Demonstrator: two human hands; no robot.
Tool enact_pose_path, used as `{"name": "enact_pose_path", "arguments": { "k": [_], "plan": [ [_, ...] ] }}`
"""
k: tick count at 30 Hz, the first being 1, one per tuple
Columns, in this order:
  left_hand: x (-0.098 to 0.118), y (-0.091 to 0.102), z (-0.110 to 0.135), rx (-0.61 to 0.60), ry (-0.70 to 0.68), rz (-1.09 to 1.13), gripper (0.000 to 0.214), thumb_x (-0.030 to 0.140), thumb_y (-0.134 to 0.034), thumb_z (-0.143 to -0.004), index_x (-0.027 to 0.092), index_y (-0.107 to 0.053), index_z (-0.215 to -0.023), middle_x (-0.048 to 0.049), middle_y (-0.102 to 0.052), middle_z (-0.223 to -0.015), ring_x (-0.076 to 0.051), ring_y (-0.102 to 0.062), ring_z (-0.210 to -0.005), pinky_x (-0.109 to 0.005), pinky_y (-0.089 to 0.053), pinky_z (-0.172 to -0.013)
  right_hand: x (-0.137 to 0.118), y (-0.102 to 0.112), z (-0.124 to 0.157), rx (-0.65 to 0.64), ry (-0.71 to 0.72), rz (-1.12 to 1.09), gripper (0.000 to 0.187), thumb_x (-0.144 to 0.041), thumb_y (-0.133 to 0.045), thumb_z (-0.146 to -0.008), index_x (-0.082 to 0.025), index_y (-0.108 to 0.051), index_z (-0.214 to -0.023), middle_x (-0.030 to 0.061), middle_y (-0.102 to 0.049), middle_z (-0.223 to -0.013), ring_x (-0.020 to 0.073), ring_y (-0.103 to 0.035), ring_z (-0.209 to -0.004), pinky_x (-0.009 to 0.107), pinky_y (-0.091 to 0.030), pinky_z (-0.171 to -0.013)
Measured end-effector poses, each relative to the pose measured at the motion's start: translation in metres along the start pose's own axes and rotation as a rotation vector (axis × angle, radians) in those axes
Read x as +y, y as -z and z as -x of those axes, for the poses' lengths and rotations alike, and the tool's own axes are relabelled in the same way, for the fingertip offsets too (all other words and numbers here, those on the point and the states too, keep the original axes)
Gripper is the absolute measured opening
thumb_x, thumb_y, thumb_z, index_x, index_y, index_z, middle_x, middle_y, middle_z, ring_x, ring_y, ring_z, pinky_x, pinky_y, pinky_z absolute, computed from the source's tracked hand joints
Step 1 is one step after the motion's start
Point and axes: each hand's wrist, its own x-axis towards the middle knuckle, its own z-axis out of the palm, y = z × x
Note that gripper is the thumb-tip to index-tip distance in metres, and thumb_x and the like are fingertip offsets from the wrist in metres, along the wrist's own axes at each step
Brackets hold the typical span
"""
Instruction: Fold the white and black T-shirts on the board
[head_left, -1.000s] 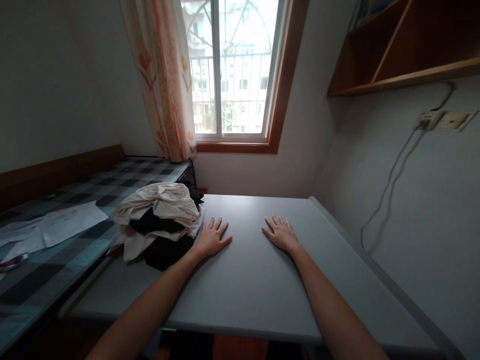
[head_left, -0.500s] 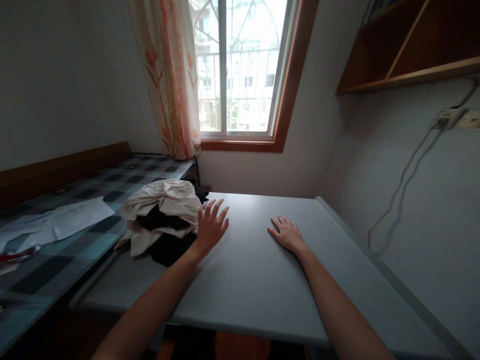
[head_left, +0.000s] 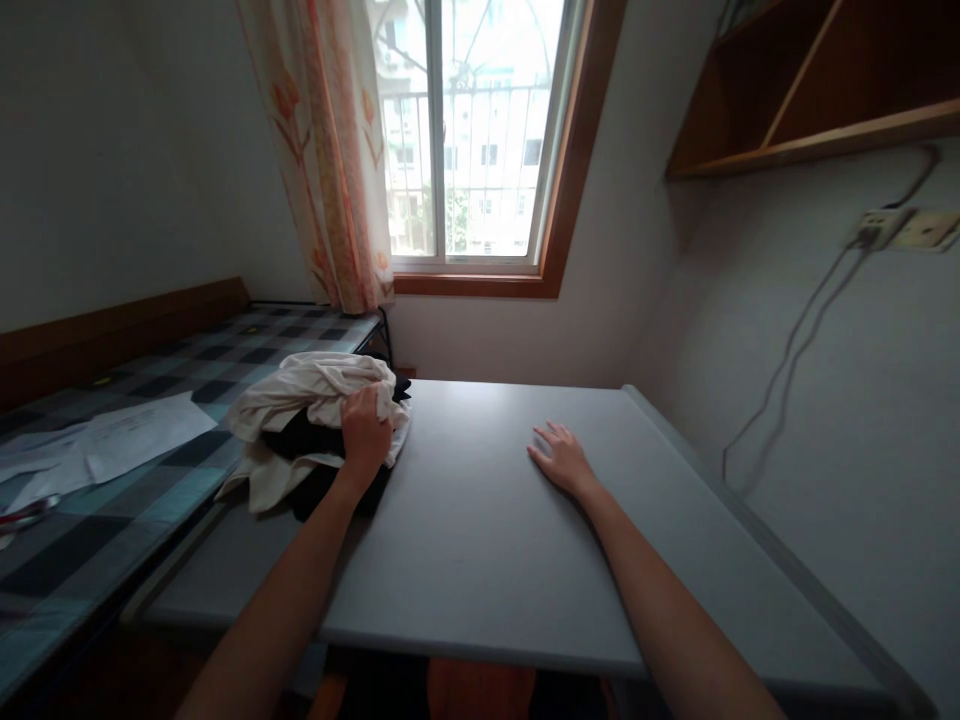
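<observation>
A crumpled pile of cream and black clothes lies on the left part of the grey table. My left hand is on the pile's right side, its fingers curled into the cream cloth and closed on it. The fingertips are partly hidden in the folds. Over the table's right half, my right hand is open, fingers apart and holding nothing. Whether its palm rests on the surface I cannot tell.
To the left, a bed with a checked cover carries loose papers. A curtain hangs beside the window. On the right wall are a wooden shelf, a socket and a hanging cable.
My left hand has moved left from beside the pile and closed on the cream cloth. The right hand stays over the same part of the table. The view has shifted slightly.
</observation>
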Motion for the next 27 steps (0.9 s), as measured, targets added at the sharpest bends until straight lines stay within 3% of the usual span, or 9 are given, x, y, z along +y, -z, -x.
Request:
{"name": "enact_pose_path", "arguments": {
  "k": [2,4,8,11,15,18,20,23,27],
  "plan": [
    [0.009,-0.008,0.007,0.044,-0.037,0.283,0.034,0.015,-0.043,-0.083,0.017,-0.058,-0.113,-0.0098,-0.067,-0.105,-0.023,-0.061,-0.099,-0.039,-0.048,-0.090,-0.011,0.001,-0.002,0.094,0.065,-0.209,0.053,-0.052,-0.042,-0.090,-0.016,-0.063,-0.123,0.0160,-0.048,-0.141,0.0273,-0.044,-0.130,0.042,-0.033,-0.109],
    [0.026,-0.014,0.022,-0.077,-0.125,0.528,0.035,0.020,-0.043,-0.087,0.018,-0.056,-0.119,-0.0087,-0.067,-0.110,-0.021,-0.063,-0.099,-0.038,-0.050,-0.089,-0.025,0.003,-0.002,0.096,0.097,-0.481,0.062,-0.059,-0.032,-0.091,-0.015,-0.062,-0.123,0.0166,-0.055,-0.133,0.0256,-0.057,-0.115,0.040,-0.044,-0.100],
    [0.063,-0.017,0.059,-0.756,-0.470,0.707,0.047,0.035,-0.055,-0.087,0.024,-0.052,-0.133,-0.0069,-0.058,-0.134,-0.022,-0.052,-0.125,-0.036,-0.042,-0.105,-0.048,0.009,0.006,-0.084,0.028,-0.817,0.073,-0.064,-0.013,-0.093,-0.018,-0.046,-0.140,0.0124,-0.062,-0.125,0.0224,-0.063,-0.104,0.038,-0.050,-0.091],
    [0.074,-0.017,0.075,-0.970,-0.568,0.707,0.050,0.041,-0.062,-0.084,0.024,-0.056,-0.130,-0.0064,-0.054,-0.140,-0.024,-0.047,-0.131,-0.037,-0.036,-0.111,-0.052,0.013,0.014,-0.117,0.113,-0.783,0.065,-0.060,-0.048,-0.085,-0.022,-0.049,-0.137,0.0075,-0.061,-0.130,0.0228,-0.058,-0.113,0.037,-0.045,-0.099],
    [0.070,-0.022,0.071,-0.775,-0.501,0.763,0.036,0.033,-0.054,-0.091,0.021,-0.059,-0.124,-0.0091,-0.060,-0.131,-0.022,-0.053,-0.125,-0.039,-0.040,-0.108,-0.042,0.014,0.010,-0.067,0.200,-0.837,0.045,-0.046,-0.061,-0.077,-0.019,-0.067,-0.112,0.0070,-0.070,-0.109,0.0238,-0.062,-0.101,0.039,-0.047,-0.095],
    [0.061,-0.027,0.062,-0.487,-0.434,0.669,0.034,0.027,-0.052,-0.091,0.021,-0.058,-0.124,-0.0096,-0.055,-0.135,-0.022,-0.047,-0.129,-0.042,-0.037,-0.111,-0.030,0.013,0.001,0.247,0.020,-0.836,0.039,-0.040,-0.055,-0.078,-0.016,-0.068,-0.107,0.0114,-0.068,-0.110,0.0252,-0.061,-0.103,0.041,-0.045,-0.095],
    [0.053,-0.033,0.059,-0.385,-0.383,0.519,0.038,0.023,-0.053,-0.089,0.023,-0.056,-0.127,-0.0096,-0.052,-0.138,-0.024,-0.042,-0.134,-0.047,-0.033,-0.112,-0.021,0.015,-0.001,0.485,-0.145,-0.689,0.041,-0.034,-0.053,-0.078,-0.014,-0.066,-0.111,0.0159,-0.063,-0.116,0.0274,-0.057,-0.108,0.044,-0.043,-0.097],
    [0.038,-0.045,0.060,-0.421,-0.303,0.293,0.045,0.021,-0.058,-0.084,0.022,-0.055,-0.129,-0.0122,-0.049,-0.140,-0.031,-0.037,-0.136,-0.054,-0.032,-0.110,-0.012,0.021,0.002,0.658,-0.243,-0.361,0.041,-0.030,-0.055,-0.077,-0.015,-0.065,-0.114,0.0185,-0.055,-0.123,0.0305,-0.051,-0.113,0.048,-0.039,-0.098],
    [0.023,-0.061,0.068,-0.565,-0.256,0.223,0.041,0.022,-0.061,-0.080,0.020,-0.061,-0.121,-0.0157,-0.051,-0.136,-0.034,-0.045,-0.129,-0.056,-0.037,-0.105,-0.018,0.021,0.012,0.441,-0.100,-0.187,0.030,-0.033,-0.051,-0.084,-0.019,-0.068,-0.105,0.0124,-0.061,-0.109,0.0266,-0.056,-0.103,0.042,-0.041,-0.093]
  ]
}}
